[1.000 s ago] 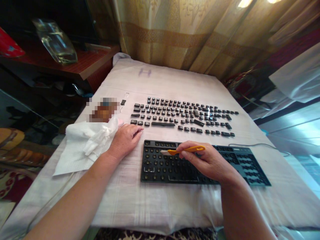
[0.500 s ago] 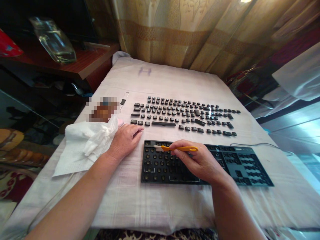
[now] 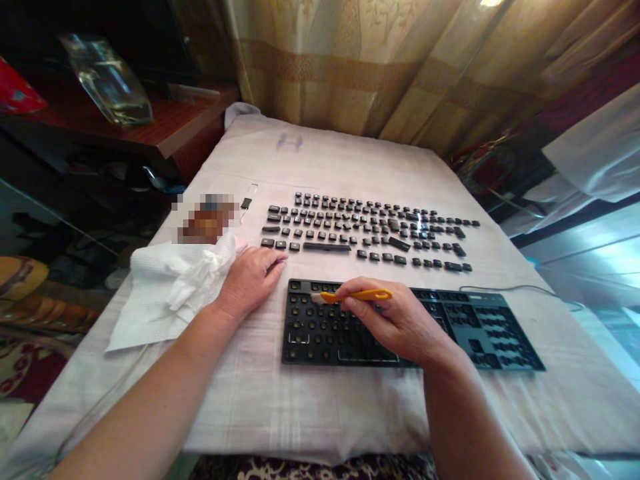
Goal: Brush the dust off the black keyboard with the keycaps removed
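Glass vessel (image 3: 113,83) stands, contents unclear; right hand (image 3: 390,320) grips brush (image 3: 327,297), left hand (image 3: 250,280) lies slack.

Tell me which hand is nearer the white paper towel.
Left: the left hand rests beside the white paper towel; the right hand is farther right, over the keyboard.

The brush (image 3: 367,294) is orange, keyboard (image 3: 345,338) black, cloth (image 3: 260,407) apparently checked.

Keyboard (image 3: 333,337), toward near edge of bench (image 3: 350,413): one. Orange-handled brush (image 3: 375,294): one. Left hand (image 3: 250,280): one. Right hand (image 3: 387,317): one. Long bar keycap (image 3: 327,247): one. Loose keycaps (image 3: 393,225): several dozen, too small for exact count. Wire-looped tool (image 3: 247,203), toward left edge: one. Spread paper towel (image 3: 150,287), left edge: one. Dark cable (image 3: 520,289): one.
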The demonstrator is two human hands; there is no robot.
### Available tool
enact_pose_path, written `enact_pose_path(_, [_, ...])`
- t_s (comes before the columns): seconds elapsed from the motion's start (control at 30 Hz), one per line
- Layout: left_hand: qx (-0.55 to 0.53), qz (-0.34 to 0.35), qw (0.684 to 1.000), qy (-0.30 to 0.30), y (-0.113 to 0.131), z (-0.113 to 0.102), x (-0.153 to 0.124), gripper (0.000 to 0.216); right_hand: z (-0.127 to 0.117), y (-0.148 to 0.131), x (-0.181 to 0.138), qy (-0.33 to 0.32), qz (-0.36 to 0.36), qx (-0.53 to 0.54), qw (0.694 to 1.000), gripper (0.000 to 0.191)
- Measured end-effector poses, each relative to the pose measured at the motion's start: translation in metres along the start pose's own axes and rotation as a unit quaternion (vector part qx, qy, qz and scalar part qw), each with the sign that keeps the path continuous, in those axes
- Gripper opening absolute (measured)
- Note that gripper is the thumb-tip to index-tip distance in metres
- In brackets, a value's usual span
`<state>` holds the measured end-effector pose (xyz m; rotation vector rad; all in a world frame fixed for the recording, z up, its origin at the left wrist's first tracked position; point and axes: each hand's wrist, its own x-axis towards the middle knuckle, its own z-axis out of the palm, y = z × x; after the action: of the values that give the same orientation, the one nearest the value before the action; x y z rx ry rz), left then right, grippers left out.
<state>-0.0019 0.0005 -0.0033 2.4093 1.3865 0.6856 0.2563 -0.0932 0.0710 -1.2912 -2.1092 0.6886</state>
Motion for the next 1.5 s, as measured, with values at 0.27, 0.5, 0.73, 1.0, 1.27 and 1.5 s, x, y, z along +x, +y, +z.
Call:
enact_pose_path(0.27, [0.001,-0.003,1.000,-0.001,0.002,-0.001,0.000,0.027,-0.012,-0.007,0.001,-0.013,-0.006,-0.024,1.000,0.018])
enact_pose_path(0.5, [0.006,0.000,1.000,0.003,0.002,-0.001,0.000,0.025,-0.004,-0.008,0.005,-0.023,-0.019,-0.022,0.999,0.020])
enact_pose_path(0.73, [0.003,-0.001,1.000,-0.005,0.002,-0.002,0.001,0.026,-0.010,0.000,-0.003,-0.027,-0.002,-0.038,0.999,0.018])
enact_pose_path(1.0, [0.007,0.000,1.000,-0.001,0.002,-0.002,0.000,0.027,-0.009,-0.003,-0.006,0.032,-0.028,-0.019,0.999,0.015])
enact_pose_path(1.27, [0.004,0.001,1.000,-0.003,0.000,-0.001,0.000,0.027,-0.002,-0.002,-0.004,-0.009,-0.005,-0.029,1.000,0.019])
enact_pose_path(1.5, [0.005,-0.002,1.000,-0.005,0.003,-0.003,0.001,0.027,-0.012,-0.002,-0.009,-0.016,0.005,-0.044,0.999,0.019])
